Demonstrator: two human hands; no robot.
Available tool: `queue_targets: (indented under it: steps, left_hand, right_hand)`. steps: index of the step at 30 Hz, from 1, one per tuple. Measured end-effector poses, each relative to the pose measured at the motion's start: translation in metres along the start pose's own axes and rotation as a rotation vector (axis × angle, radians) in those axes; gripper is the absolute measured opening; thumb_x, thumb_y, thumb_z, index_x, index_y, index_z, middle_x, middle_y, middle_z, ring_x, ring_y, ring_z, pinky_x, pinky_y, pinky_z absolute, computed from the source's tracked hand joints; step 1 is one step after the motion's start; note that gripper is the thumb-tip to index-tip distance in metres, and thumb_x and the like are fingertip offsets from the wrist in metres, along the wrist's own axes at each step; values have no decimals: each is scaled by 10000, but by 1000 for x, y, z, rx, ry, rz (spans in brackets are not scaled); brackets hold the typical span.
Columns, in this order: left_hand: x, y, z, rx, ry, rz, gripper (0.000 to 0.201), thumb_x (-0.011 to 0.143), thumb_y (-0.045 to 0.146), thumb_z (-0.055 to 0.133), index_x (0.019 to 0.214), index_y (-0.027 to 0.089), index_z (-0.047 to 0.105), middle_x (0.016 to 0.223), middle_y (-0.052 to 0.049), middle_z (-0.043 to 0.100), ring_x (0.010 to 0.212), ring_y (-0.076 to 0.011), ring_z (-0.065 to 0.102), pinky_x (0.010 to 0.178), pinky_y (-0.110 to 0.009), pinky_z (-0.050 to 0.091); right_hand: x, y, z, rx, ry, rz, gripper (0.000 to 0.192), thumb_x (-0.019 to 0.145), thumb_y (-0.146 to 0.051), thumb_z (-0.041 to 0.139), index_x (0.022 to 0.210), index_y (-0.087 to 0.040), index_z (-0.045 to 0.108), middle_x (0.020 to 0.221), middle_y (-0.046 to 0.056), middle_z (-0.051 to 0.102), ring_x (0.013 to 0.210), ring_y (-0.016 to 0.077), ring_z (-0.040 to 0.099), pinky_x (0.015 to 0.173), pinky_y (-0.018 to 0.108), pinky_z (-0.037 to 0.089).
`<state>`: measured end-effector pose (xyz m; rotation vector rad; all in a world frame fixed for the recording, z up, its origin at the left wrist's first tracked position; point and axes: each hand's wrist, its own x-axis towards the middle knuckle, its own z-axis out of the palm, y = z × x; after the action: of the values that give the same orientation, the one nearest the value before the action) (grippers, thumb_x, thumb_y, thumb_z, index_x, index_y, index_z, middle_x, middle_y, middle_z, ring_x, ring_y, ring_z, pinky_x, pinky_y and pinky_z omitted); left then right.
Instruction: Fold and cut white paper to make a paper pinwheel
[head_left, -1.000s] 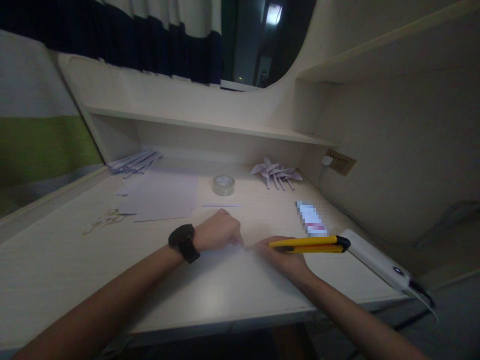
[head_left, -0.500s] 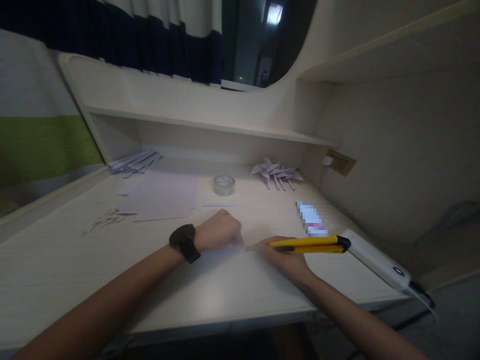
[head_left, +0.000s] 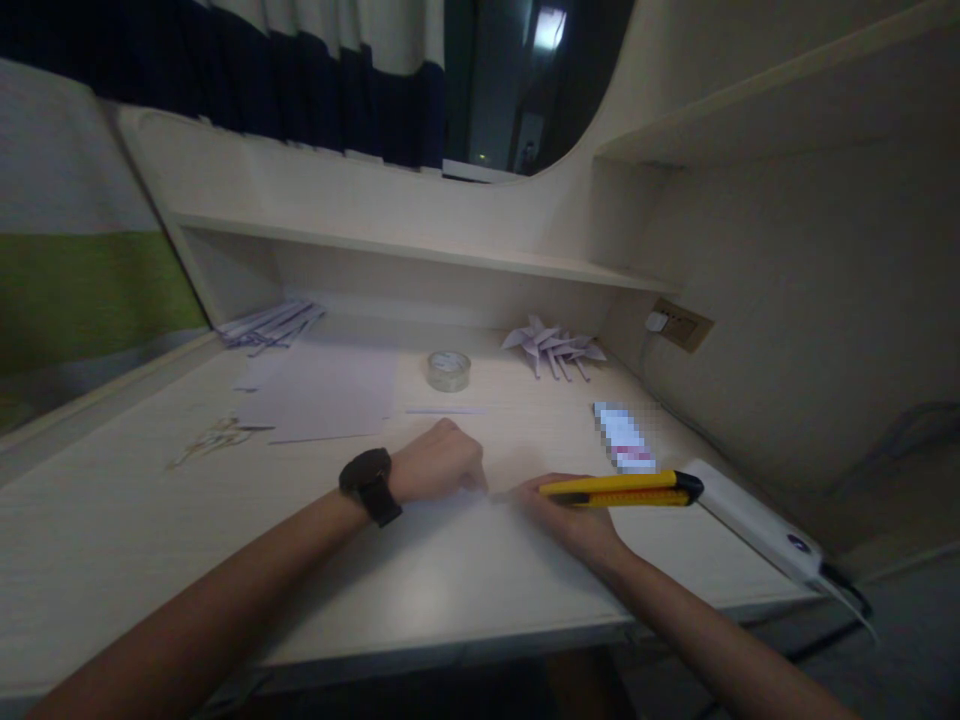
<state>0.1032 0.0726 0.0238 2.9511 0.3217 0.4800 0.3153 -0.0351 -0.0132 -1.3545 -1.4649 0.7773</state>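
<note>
My right hand is closed around a yellow utility knife, its black end to the right. A thin, pale tip, perhaps the blade, shows faintly between my two hands. My left hand wears a black watch and rests low over the desk, fingers curled down. Whatever its fingertips pinch, if anything, is too faint to make out. Just beyond my left hand lies a thin white paper stick. Behind that stands a roll of clear tape.
White paper sheets lie at the left, with rolled paper sticks behind and small pale pins or sticks in front. Paper pinwheels lie at the back right. A phone and a white power strip are at the right.
Almost nothing differs. Both hands and the utility knife stay in nearly the same place.
</note>
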Motion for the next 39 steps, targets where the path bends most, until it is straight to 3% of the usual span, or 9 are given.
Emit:
queue_targets:
  steps: [18,26,32,39]
  left_hand:
    - [0,0,-2,-15,-20,-10,220,757,146,550,580,189,673,536,-13,613,542,-114,536,543,-260,296]
    - [3,6,-2,37,-54,-17,174,766,143,577,776,242,720,695,0,684,612,-127,588,584,-255,336]
    - [4,8,-1,59,-68,-48,179,776,137,575,803,231,724,692,-8,683,603,-125,587,600,-251,359]
    - [3,6,0,19,-71,-43,200,775,125,575,814,247,728,706,8,691,612,-117,599,589,-239,364]
  right_hand:
    - [-1,-6,-1,0,-22,26,243,712,-417,679,755,-177,680,758,57,694,706,204,641,691,343,540]
    - [-1,-10,-3,-58,-60,-46,202,730,-379,668,726,-179,696,743,57,705,685,190,651,682,318,537]
    - [-1,-14,-3,-14,-38,-12,221,717,-410,676,735,-191,692,729,47,703,667,190,643,652,310,538]
    - [-1,-4,-1,0,-45,3,201,724,-395,677,760,-198,693,782,46,700,724,201,648,719,347,544]
